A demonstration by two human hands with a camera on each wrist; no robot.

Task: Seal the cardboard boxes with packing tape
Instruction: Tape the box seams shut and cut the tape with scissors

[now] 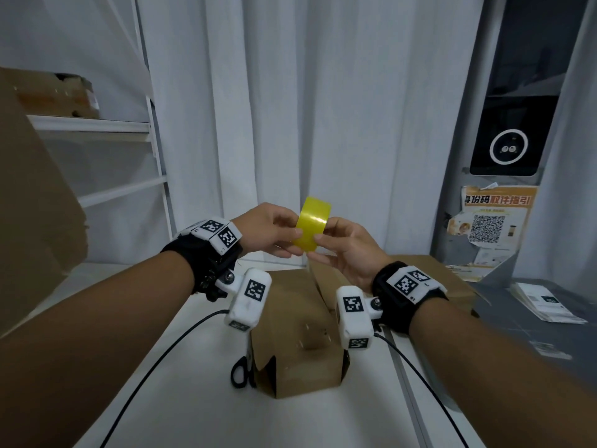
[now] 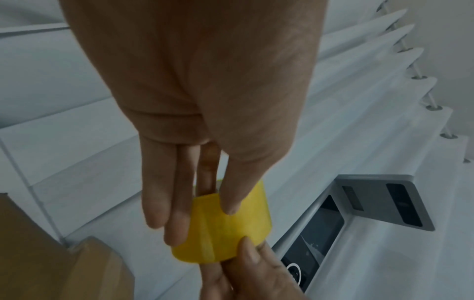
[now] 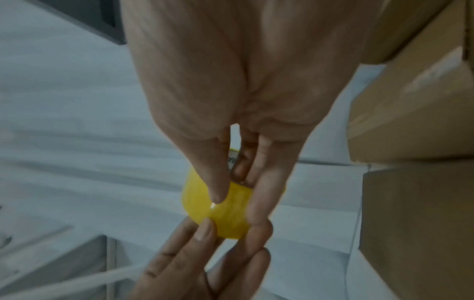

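A yellow roll of packing tape point(image 1: 312, 225) is held in the air between both hands, above a small brown cardboard box point(image 1: 298, 334) on the white table. My left hand point(image 1: 274, 232) grips the roll from the left, one finger through its core and the thumb on its outer face point(image 2: 225, 227). My right hand point(image 1: 336, 244) pinches the roll's lower right side with thumb and fingers point(image 3: 225, 211). The box's top flaps look partly raised; its seam is hidden behind my wrists.
Black-handled scissors point(image 1: 240, 371) lie against the box's left side. More cardboard boxes point(image 1: 429, 279) sit behind at right, a big one point(image 1: 35, 202) at left. A white shelf rack point(image 1: 106, 127), curtains, a grey kiosk point(image 1: 507, 134) and papers point(image 1: 546, 302) surround the table.
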